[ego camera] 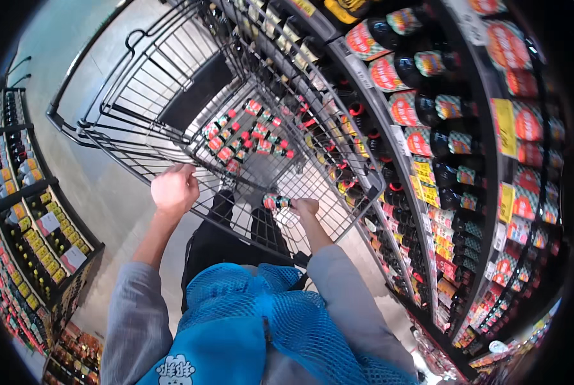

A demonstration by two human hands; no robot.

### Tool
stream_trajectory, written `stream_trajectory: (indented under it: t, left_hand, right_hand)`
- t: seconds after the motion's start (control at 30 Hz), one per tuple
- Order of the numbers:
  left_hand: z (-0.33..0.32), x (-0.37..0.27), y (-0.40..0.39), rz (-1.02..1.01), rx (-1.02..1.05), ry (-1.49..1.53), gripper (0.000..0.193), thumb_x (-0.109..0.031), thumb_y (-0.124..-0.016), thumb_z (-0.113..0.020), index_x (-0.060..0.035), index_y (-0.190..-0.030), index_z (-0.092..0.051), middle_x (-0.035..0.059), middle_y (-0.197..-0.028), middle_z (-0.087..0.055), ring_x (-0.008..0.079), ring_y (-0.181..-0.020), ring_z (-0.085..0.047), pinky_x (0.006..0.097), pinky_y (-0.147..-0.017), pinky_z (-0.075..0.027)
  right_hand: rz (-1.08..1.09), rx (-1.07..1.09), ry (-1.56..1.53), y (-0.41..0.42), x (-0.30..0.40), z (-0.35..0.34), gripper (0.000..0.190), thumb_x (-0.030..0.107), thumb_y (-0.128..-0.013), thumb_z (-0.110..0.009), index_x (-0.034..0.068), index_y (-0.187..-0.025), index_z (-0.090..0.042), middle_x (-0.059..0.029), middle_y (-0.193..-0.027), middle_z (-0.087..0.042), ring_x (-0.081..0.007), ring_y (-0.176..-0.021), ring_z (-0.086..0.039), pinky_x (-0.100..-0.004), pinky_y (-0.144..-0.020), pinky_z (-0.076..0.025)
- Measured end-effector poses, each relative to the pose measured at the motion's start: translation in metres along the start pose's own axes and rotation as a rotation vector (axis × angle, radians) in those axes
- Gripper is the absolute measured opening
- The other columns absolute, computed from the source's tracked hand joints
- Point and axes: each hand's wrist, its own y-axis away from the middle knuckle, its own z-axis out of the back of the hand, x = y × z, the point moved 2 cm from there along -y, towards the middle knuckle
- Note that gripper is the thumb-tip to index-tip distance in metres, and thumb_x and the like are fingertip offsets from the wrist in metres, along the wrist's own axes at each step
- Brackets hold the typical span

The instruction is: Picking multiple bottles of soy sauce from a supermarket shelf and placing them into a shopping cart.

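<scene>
A black wire shopping cart [248, 231] stands before me. Inside the basket, several dark sauce bottles [263, 130] with red caps and red-green labels lie on their sides. My right hand [307, 207] grips one such bottle [276, 201] by its cap end, over the near part of the basket. My left hand [173, 187] is curled at the cart's near left side; its fingers are partly hidden, and whether it touches the wire rim cannot be told.
Store shelves [402, 139] packed with bottles rise close along the cart's right side, with yellow and white price tags. A lower display [51, 192] of bottles stands at the left, across a strip of pale floor [109, 192].
</scene>
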Motion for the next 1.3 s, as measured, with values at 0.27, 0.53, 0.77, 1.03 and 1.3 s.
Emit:
stream_trajectory:
  t: [0.27, 0.53, 0.77, 1.03, 1.3]
  left_hand:
    - [-0.003, -0.005, -0.012, -0.042, -0.016, 0.040, 0.010, -0.007, -0.063, -0.059, -0.0099, -0.071, -0.064, 0.0031, -0.070, -0.063, 0.0208, -0.066, -0.062, 0.0326, -0.055, -0.048]
    - [-0.001, -0.008, -0.015, -0.079, -0.008, 0.085, 0.009, -0.005, -0.064, -0.060, -0.0099, -0.071, -0.063, 0.0039, -0.069, -0.063, 0.0230, -0.062, -0.060, 0.0329, -0.055, -0.047]
    - [-0.004, -0.004, -0.011, -0.146, -0.034, 0.049, 0.006, -0.011, -0.065, -0.061, -0.0137, -0.070, -0.062, 0.0011, -0.068, -0.062, 0.0211, -0.063, -0.060, 0.0342, -0.057, -0.047]
    - [-0.004, -0.007, -0.006, -0.193, 0.163, -0.026, 0.015, -0.022, -0.069, -0.063, -0.0136, -0.080, -0.068, 0.0096, -0.077, -0.065, 0.0300, -0.071, -0.063, 0.0419, -0.062, -0.049]
    - [0.036, -0.019, 0.004, -0.370, 0.375, -0.160, 0.033, -0.037, -0.079, -0.052, -0.0090, -0.085, -0.070, 0.0196, -0.081, -0.066, 0.0369, -0.076, -0.065, 0.0442, -0.068, -0.052]
  right_hand:
    - [-0.431, 0.182, -0.723, -0.027, -0.056, -0.064, 0.019, -0.009, -0.083, -0.055, -0.013, -0.100, -0.049, -0.0171, -0.105, -0.053, -0.0302, -0.095, -0.058, -0.0422, -0.084, -0.058]
    - [-0.413, 0.194, -0.916, -0.070, -0.047, -0.116, 0.024, 0.011, -0.089, -0.059, -0.008, -0.101, -0.052, -0.0170, -0.099, -0.058, -0.0347, -0.100, -0.058, -0.0343, -0.086, -0.056]
    - [-0.397, 0.149, -0.912, -0.066, -0.006, -0.121, 0.012, 0.009, -0.087, -0.058, 0.001, -0.095, -0.053, -0.0129, -0.092, -0.059, -0.0278, -0.083, -0.061, -0.0435, -0.078, -0.057]
    - [-0.058, 0.433, -0.376, -0.014, 0.015, -0.090, 0.031, 0.025, -0.082, -0.062, -0.002, -0.098, -0.060, -0.0188, -0.091, -0.065, -0.0331, -0.082, -0.065, -0.0493, -0.072, -0.054]
    - [0.615, 0.583, -0.261, 0.195, 0.234, 0.121, 0.028, 0.026, -0.089, -0.061, 0.000, -0.098, -0.062, -0.0133, -0.087, -0.067, -0.0181, -0.075, -0.066, -0.0287, -0.069, -0.055]
